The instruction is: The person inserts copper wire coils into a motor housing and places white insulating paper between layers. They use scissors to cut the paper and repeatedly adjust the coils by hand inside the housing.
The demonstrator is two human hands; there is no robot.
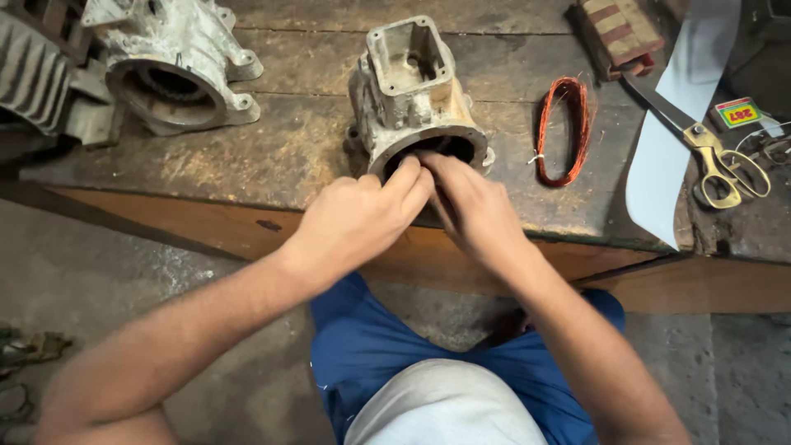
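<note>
Motor housing [409, 99] at counter [272, 156] edge: our left hand [358, 218] and right hand [470, 210] pinch narrowly inside its bore, so careful seating seems next.

Head camera looks steeply down, close over the workbench [272, 156]

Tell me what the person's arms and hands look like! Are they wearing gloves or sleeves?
No gloves and no sleeves in view. The left hand and right hand are bare, and both forearms are bare as far as the picture shows. No watch, ring or bracelet shows. Lower down the person wears blue shorts and a light grey shirt.
</note>
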